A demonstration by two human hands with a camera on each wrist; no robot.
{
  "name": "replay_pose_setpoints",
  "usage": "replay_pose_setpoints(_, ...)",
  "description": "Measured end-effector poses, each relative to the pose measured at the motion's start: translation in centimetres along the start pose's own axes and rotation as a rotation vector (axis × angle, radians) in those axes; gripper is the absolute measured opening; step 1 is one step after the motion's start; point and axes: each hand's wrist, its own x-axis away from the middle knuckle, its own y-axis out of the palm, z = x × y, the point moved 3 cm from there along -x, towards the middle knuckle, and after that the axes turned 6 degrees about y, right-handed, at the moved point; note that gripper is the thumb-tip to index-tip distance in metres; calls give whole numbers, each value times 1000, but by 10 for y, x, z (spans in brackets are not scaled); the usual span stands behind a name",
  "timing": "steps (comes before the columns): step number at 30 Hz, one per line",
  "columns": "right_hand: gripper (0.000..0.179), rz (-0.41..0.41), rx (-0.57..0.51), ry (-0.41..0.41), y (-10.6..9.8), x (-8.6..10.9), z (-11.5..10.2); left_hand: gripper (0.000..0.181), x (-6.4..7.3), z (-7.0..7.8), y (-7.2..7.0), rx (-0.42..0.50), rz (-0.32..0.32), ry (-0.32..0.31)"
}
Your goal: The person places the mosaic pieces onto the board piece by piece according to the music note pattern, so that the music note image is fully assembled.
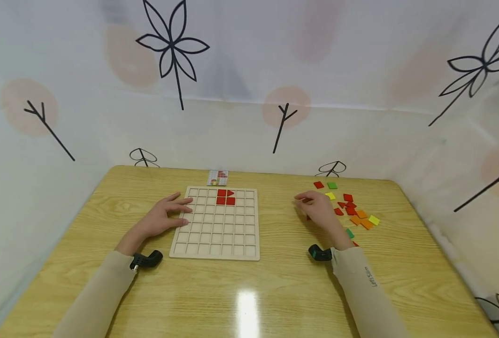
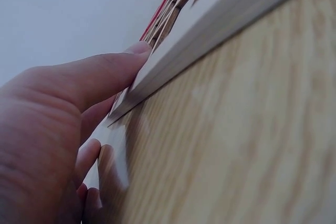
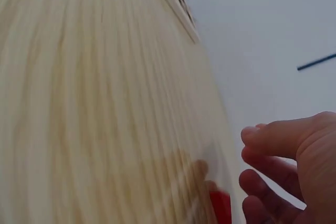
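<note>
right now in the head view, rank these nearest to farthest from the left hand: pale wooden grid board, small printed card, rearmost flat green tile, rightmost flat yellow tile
From the left hand:
1. Pale wooden grid board: touched at its left side
2. Small printed card: just behind the board
3. Rearmost flat green tile: well right of the board
4. Rightmost flat yellow tile: farther right

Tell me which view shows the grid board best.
The head view, since the grid board appears almost whole from above. The left wrist view catches a close, slanted edge and some cells; the right wrist view, a distant sliver.
</note>
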Motion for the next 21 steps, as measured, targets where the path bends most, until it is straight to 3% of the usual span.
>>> replay_pose_setpoints(4, 23, -41, 31, 79, -12, 6, 18, 36, -1, 0, 0, -9, -4, -1)
replay_pose_setpoints(10, 32, -173, 25, 100, -19, 9, 26, 36, 0, 2, -1, -7, -5, 10)
replay_pose_setpoints(21, 48, -376, -129, 114, -29, 9, 35, 35, -1, 3, -1, -4, -3, 31)
